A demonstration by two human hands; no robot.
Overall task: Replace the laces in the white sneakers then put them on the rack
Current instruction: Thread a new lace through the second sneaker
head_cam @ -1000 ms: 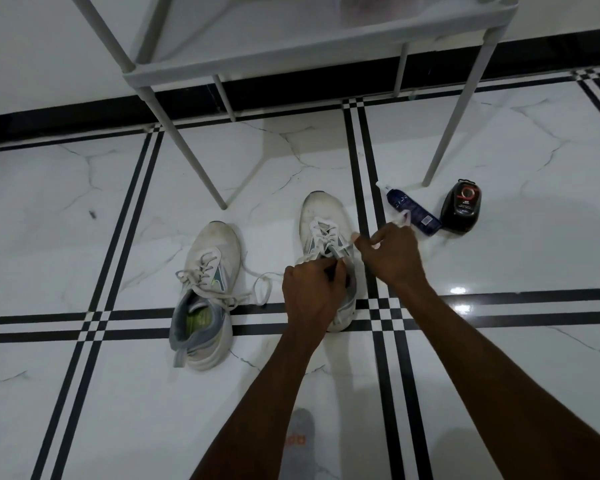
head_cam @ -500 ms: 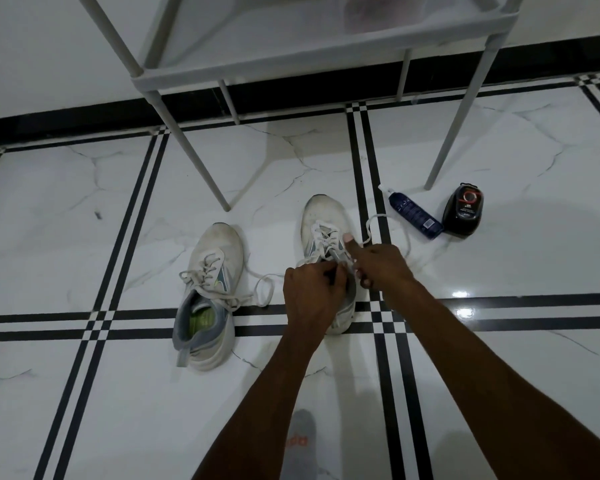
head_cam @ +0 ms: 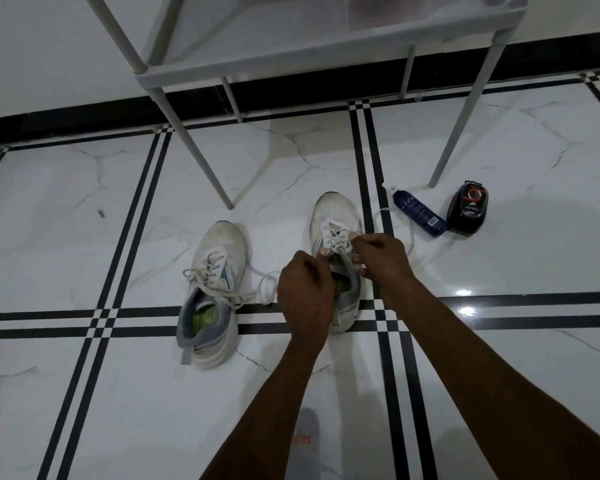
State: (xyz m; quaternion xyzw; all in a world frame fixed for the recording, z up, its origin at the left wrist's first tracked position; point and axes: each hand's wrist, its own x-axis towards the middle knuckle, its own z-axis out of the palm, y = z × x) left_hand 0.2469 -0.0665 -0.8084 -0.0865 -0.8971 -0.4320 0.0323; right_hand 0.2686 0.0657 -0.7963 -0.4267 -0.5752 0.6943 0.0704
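Your left hand point(head_cam: 305, 289) and right hand point(head_cam: 381, 259) each pinch the lace point(head_cam: 335, 237) over the right sneaker point(head_cam: 333, 216) beneath them on the floor point(head_cam: 66, 209), with the left sneaker point(head_cam: 212, 292) left of your left hand and the rack point(head_cam: 326, 39) beyond both.

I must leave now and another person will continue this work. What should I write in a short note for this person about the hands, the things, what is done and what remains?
Left hand: fingers curled at the collar and lace of the right sneaker.
Right hand: pinches that sneaker's lace near the upper eyelets; a loose end trails on the floor toward the blue bottle.
Left sneaker: on the floor, laced but untied, ends loose.
Rack: stands behind both sneakers; neither shoe is on it.
Black container: beside the bottle.
Done: nothing clearly finished.
Left: finish both laces, then put both sneakers on the rack.
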